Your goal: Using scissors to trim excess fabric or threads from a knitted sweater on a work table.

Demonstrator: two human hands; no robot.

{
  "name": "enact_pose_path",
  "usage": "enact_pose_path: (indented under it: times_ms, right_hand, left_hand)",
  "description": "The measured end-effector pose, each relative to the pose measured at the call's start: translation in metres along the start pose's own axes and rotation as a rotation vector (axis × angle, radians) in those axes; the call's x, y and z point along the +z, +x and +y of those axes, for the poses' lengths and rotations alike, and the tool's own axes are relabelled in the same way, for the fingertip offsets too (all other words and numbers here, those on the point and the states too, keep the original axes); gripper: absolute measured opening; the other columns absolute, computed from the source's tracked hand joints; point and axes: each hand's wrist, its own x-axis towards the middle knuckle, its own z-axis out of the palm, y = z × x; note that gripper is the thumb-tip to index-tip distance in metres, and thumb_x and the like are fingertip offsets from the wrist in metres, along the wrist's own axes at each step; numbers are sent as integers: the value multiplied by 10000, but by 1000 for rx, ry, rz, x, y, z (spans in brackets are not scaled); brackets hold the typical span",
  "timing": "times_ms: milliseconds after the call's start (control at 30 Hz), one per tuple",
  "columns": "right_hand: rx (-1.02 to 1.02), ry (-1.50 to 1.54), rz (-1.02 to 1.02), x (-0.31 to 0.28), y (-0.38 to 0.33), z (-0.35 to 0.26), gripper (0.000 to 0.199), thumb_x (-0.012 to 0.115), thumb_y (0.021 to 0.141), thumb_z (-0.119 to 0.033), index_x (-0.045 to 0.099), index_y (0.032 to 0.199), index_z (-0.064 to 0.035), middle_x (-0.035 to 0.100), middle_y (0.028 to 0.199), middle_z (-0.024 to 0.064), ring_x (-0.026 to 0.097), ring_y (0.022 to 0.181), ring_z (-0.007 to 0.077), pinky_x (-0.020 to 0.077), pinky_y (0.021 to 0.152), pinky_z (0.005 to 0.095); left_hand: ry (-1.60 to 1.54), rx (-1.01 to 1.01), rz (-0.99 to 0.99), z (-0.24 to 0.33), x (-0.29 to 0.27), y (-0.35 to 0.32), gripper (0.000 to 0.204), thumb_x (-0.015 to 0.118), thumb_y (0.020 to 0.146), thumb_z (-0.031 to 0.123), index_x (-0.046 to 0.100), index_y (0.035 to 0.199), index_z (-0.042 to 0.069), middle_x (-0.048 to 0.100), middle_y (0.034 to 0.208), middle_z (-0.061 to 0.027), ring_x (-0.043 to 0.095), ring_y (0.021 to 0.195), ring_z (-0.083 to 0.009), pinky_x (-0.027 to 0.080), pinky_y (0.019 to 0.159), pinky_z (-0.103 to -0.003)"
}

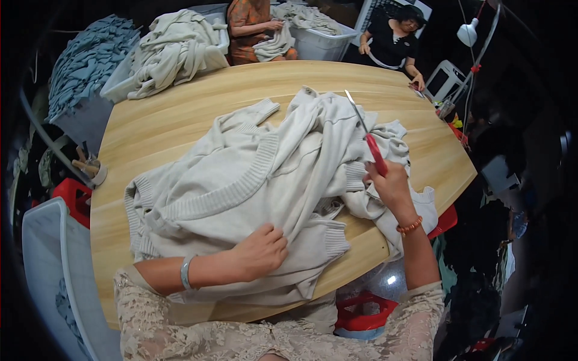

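Cream sweaters [295, 186] sat mid tabletop [162, 132], probably soft and floppy, so the ribbed band [232, 191] near 9 o'clock seemed grabbable; left hand [262, 253] curled on them, grip unclear, right hand [390, 185] clutching a red-handled blade [376, 154].

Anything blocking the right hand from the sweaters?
Nothing visible stands between the right hand and the sweaters below it. That hand holds a red-handled tool; the left hand, on the sweaters, is off to the left.
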Motion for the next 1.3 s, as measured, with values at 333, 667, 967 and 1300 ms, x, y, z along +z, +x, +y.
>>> enact_pose_path:
  times_ms: [333, 667, 967, 1300]
  right_hand:
    - [101, -122, -137, 101, 89, -29, 410, 701, 817, -323, 683, 967, 58, 675, 1000, 288, 659, 973, 418, 522, 880, 479]
    - [96, -69, -149, 59, 64, 15, 419, 706, 813, -334, 635, 771, 76, 646, 747, 286, 662, 765, 435, 508, 699, 466]
    - [96, 50, -29, 23, 51, 30, 380, 702, 832, -301, 621, 785, 67, 635, 712, 262, 655, 703, 398, 492, 657, 447]
    - [33, -38, 27, 6, 16, -7, 389, 730, 847, -332, 608, 820, 36, 587, 637, 117, 546, 581, 222, 440, 578, 373]
  left_hand:
    - [-164, -806, 504, -139, -6, 44, 319, 695, 864, 304, 663, 989, 13, 644, 949, -144, 613, 889, -317, 488, 778, -417]
    - [-1047, -1038, 170, -251, 52, 106, 412, 804, 753, 344, 720, 910, -28, 671, 814, -94, 609, 707, -147, 487, 581, -335]
    - [-230, -622, 588, -193, -17, 115, 220, 585, 827, 57, 663, 1021, -12, 618, 856, -170, 627, 814, -310, 491, 742, -388]
    - [-541, 135, -352, 43, -44, -22, 205, 517, 870, 147, 535, 1063, 77, 519, 922, -104, 550, 913, -272, 466, 740, -398]
